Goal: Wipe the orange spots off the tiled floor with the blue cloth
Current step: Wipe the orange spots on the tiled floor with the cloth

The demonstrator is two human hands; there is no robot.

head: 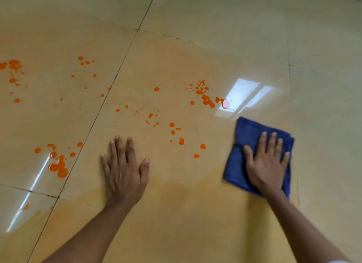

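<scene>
no readable text, labels, brands, numbers or signs show anywhere.

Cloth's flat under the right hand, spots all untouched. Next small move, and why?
Probably slide the right hand, pressing the blue cloth, forward and left onto the nearest orange spots. The cloth lies on bare tile just right of them, and the left hand is planted flat on the floor, clear of that path.

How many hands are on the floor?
2. The left hand lies flat on the bare tiled floor, near the orange spots. The right hand presses flat on the blue cloth. Nothing seems hidden.
</scene>
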